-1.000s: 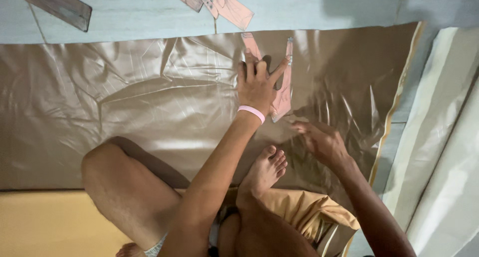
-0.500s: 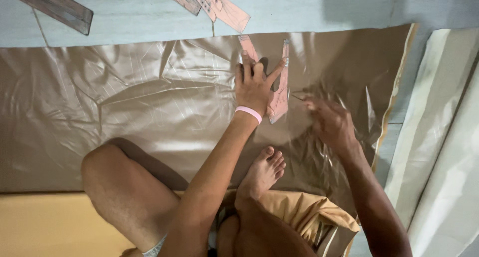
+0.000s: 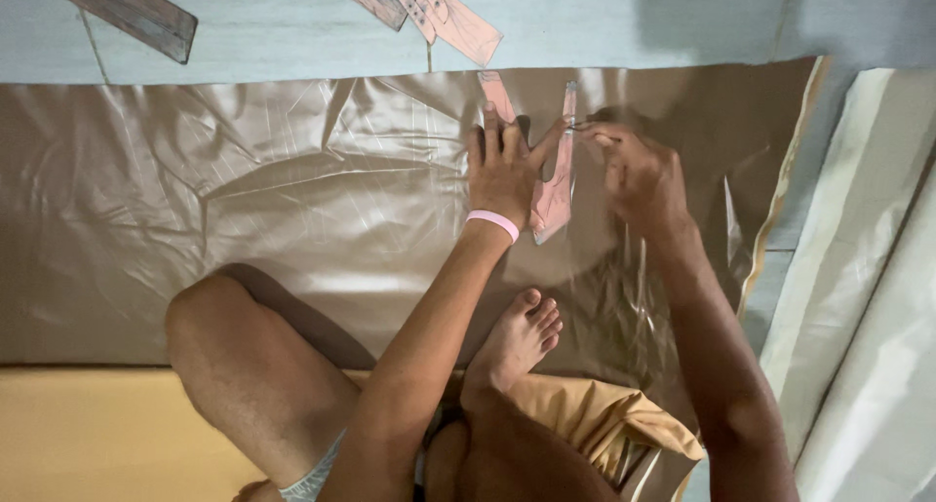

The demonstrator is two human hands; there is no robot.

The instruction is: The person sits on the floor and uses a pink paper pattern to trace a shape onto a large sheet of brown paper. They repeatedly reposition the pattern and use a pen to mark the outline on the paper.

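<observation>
A shiny brown fabric sheet (image 3: 244, 200) lies spread over the floor. On it rests a pink V-shaped paper pattern piece (image 3: 554, 195). My left hand (image 3: 504, 169), with a pink band at the wrist, presses flat on that pattern with fingers spread. My right hand (image 3: 639, 175) is just right of the pattern's right arm, fingers pinched around a small thin marking tool at the pattern's upper edge; the tool itself is barely visible. My bare knee (image 3: 244, 366) and foot (image 3: 517, 341) rest on the fabric below the hands.
More pink paper pattern pieces (image 3: 444, 15) and a dark wooden ruler (image 3: 117, 10) lie on the pale blue floor beyond the fabric. White cloth (image 3: 868, 297) runs along the right side. A bunched tan fabric (image 3: 595, 419) sits by my leg.
My right hand has moved up from the lower fabric to the top of the pattern's right arm. My left hand stays pressed on the pattern.
</observation>
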